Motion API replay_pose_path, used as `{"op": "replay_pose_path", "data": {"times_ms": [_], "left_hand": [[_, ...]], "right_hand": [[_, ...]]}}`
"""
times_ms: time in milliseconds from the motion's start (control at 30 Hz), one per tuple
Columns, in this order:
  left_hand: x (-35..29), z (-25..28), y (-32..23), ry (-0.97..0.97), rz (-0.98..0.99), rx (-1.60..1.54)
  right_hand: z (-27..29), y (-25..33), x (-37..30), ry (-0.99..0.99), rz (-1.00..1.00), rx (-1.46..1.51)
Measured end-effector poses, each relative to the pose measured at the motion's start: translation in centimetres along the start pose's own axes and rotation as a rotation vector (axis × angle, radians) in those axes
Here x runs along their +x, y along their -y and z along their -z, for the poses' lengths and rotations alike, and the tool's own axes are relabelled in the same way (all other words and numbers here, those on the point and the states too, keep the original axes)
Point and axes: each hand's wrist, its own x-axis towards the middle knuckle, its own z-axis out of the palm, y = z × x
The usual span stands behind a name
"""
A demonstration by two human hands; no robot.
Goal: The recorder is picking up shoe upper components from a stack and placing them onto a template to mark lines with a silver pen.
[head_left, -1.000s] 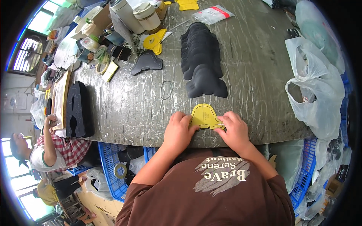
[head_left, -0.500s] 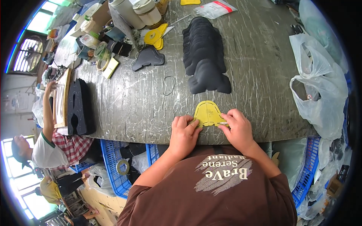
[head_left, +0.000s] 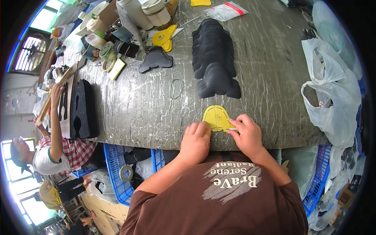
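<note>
A yellow template point(head_left: 217, 116) with a rounded top and slotted outline lies near the table's front edge. My left hand point(head_left: 196, 141) is closed over its left lower side, the fingertips hidden under the hand. At the template's right lower corner my right hand point(head_left: 247, 132) pinches a slim, light pen-like tool point(head_left: 232, 129); its kind is too small to make out. Just beyond the template, a row of overlapping black moulded pads point(head_left: 213, 49) stretches away from me. The nearest pad point(head_left: 218, 83) shows its whole lobed shape.
Left of the pads lie a thin loop of cord point(head_left: 176, 89), a dark pad point(head_left: 156, 60) and yellow templates point(head_left: 163, 38). Plastic bags point(head_left: 331, 86) hang at the right. A co-worker point(head_left: 51, 154) handles a wooden frame point(head_left: 55, 96) beside black foam blocks point(head_left: 84, 109).
My left hand has rolled over, its fingers now curled at the template's left side. My right hand has barely moved. The co-worker's wooden frame has been tilted up.
</note>
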Motion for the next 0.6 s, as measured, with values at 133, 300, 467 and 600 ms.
{"op": "replay_pose_path", "data": {"times_ms": [133, 300, 467, 600], "left_hand": [[0.1, -0.3, -1.3, 0.112, -0.184, 0.142], [-0.3, -1.3, -2.4, 0.139, -0.199, 0.299], [-0.3, -1.0, -2.5, 0.121, -0.176, 0.270], [-0.2, -1.0, -2.4, 0.129, -0.179, 0.337]], "right_hand": [[0.0, 0.1, 0.1, -0.004, 0.014, -0.005], [-0.1, 0.0, 0.0, -0.004, 0.022, 0.002], [0.1, 0.0, 0.1, 0.004, 0.005, 0.014], [0.1, 0.0, 0.1, 0.006, 0.013, 0.001]]}}
